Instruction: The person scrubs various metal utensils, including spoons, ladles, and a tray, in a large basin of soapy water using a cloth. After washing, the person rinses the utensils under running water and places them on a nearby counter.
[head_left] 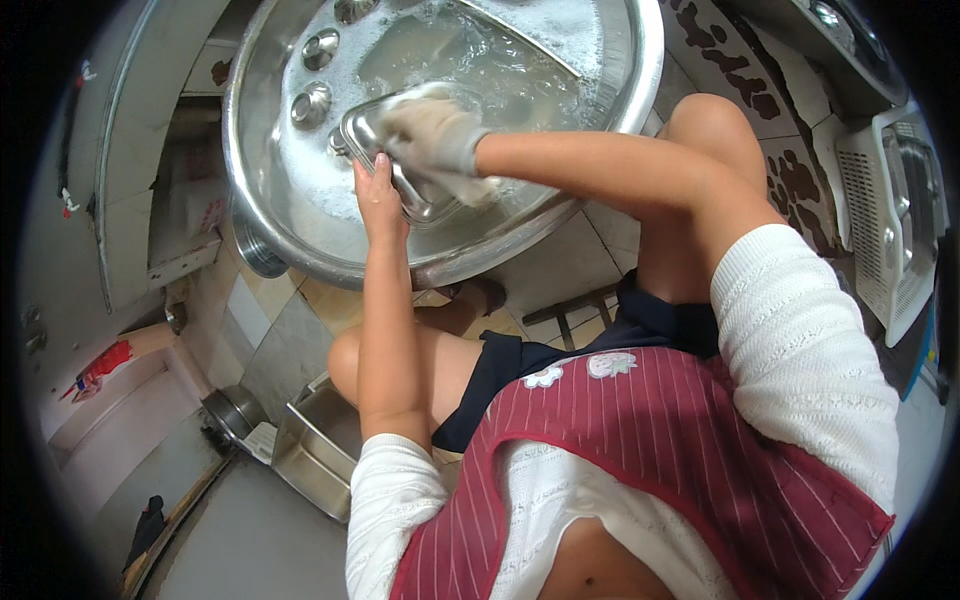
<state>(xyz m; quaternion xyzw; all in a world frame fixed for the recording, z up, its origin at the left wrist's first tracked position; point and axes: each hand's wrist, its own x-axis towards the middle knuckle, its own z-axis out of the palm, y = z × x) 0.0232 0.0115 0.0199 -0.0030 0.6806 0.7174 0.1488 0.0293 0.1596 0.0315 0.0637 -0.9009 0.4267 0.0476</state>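
A rectangular steel tray [362, 132] leans tilted inside a large round steel basin [262, 235] of soapy water. My left hand [378, 196] grips the tray's near edge. My right hand [432, 134], covered in suds, presses a whitish soapy cloth [468, 186] onto the tray's inner face. Part of the tray is hidden under the hand and cloth. Three small round steel lids or bowls [320, 48] lie in the foam at the basin's far left.
The basin sits on a tiled floor in front of my bent knees. A steel container [312, 455] and a round steel pot [232, 410] stand at the lower left. A white plastic rack [895, 215] stands at the right. A wall panel runs along the left.
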